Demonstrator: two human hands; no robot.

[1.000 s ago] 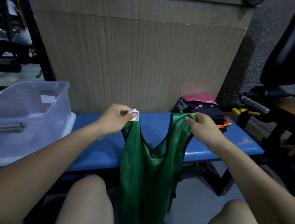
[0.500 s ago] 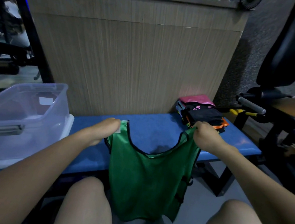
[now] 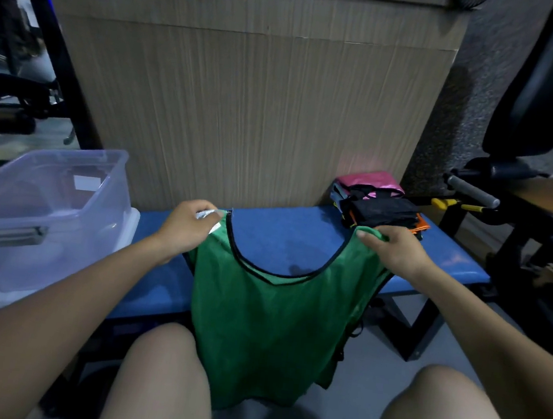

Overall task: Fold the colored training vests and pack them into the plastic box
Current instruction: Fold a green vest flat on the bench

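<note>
Holding green vest (image 3: 266, 318) spread, left hand (image 3: 187, 230) and right hand (image 3: 392, 250) each pinching a shoulder strap.
Keeping straps level and taut; I lay it flat on blue bench (image 3: 285, 241) before folding.

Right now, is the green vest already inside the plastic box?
No, the green vest hangs over the bench edge, gripped by both hands, while the plastic box sits apart at left.

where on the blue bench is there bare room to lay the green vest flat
The bare stretch of blue bench between the plastic box and the vest pile is free. Both ends are crowded. The left hand and right hand hold the green vest.
</note>
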